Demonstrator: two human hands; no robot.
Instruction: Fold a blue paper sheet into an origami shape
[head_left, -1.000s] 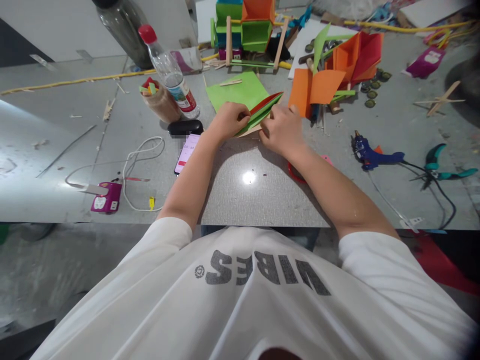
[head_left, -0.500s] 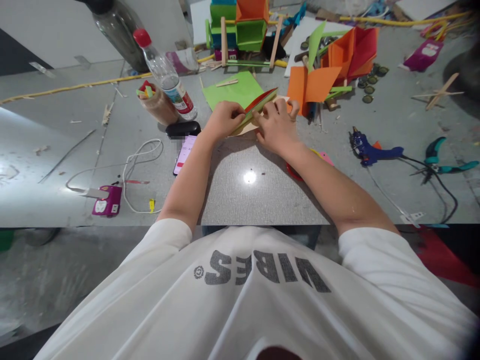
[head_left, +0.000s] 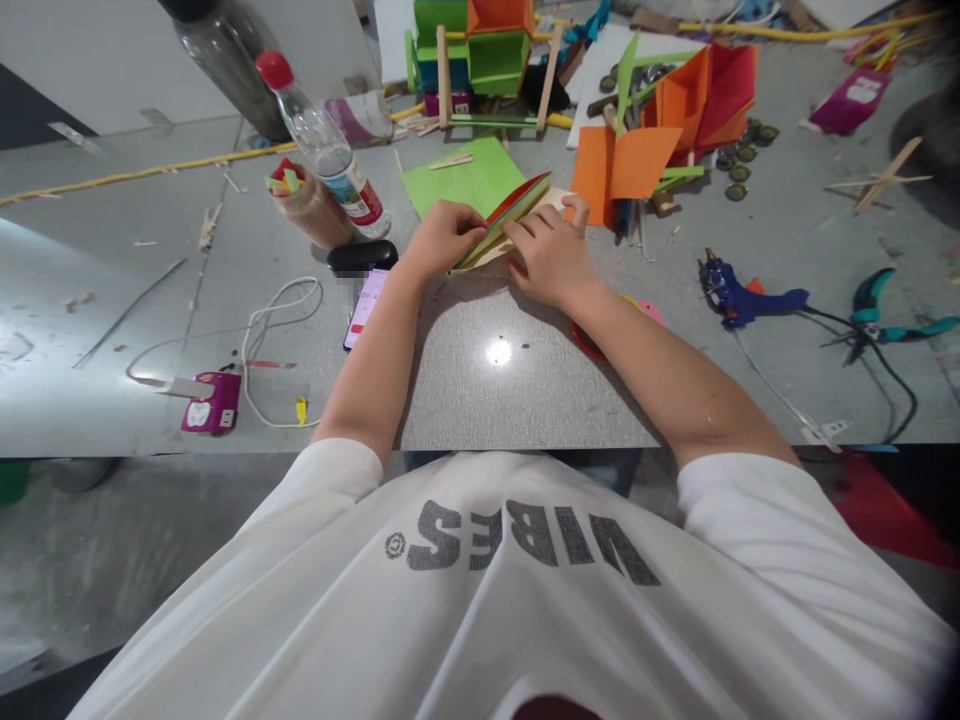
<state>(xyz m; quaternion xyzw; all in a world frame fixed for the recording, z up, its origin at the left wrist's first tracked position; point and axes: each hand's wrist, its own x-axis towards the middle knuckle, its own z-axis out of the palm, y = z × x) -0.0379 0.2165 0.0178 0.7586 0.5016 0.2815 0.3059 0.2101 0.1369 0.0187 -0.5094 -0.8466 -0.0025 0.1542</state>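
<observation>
A thin stack of coloured paper, with red, green and cream sheets showing, stands tilted between my hands with its sheets fanned apart. My left hand pinches its left end between thumb and fingers. On its right part, my right hand grips the cream sheet with bent fingers; the fingertips partly cover the paper. Behind it lies a flat green sheet with a small wooden stick on top. An orange folded paper piece stands just right of the stack.
A clear bottle, a jar of paper strips and a phone stand or lie to the left. At right are a blue glue gun and teal-handled pliers. A green and orange paper wheel stands at the back.
The sheets of the stack have spread further apart at the top. My right fingers have shifted slightly left over the paper, and my left hand keeps its pinch.
</observation>
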